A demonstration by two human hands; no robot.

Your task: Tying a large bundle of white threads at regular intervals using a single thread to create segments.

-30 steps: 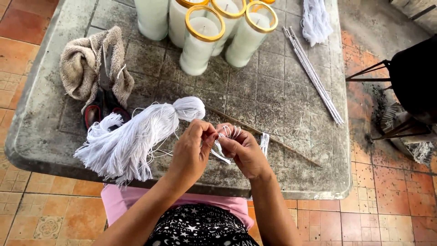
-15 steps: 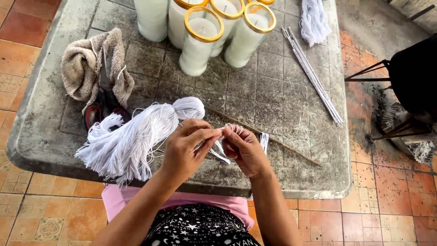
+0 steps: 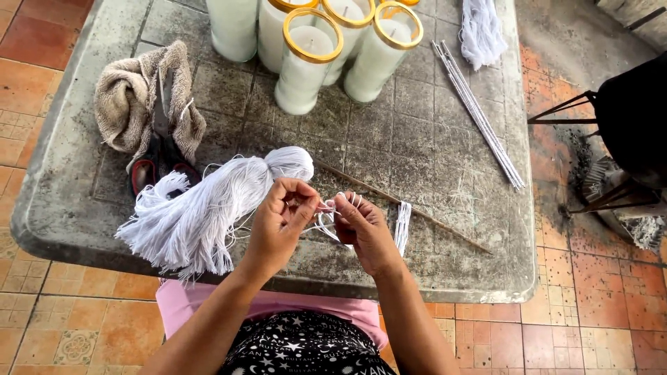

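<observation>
Head view, looking down on a grey stone table set on orange floor tiles.

Left hand: fingers curled in, thumb and forefinger pinched on thin white strands. Right hand: fingers likewise closed, the same strands looped over them and gripped. Both hands are held close together, fingertips almost touching, above the near edge of the table.

The strands are seen to belong with a large bundle of white string, laid on the table just left of the left hand, bound at its top end, loose ends fanned toward the near left corner.

Around:
- A short cut bunch of white threads is laid just right of the right hand.
- A thin brown stick is laid aslant behind the hands, partly hidden by them.
- A beige cloth is heaped at far left, with red-handled scissors lying across it.
- Tall white candles in glass jars, some gold-rimmed, are grouped at the far edge.
- Long thin white rods are laid at far right; another white string bunch lies beyond them.
- A dark metal stand is seen on the floor, right of the table.
</observation>
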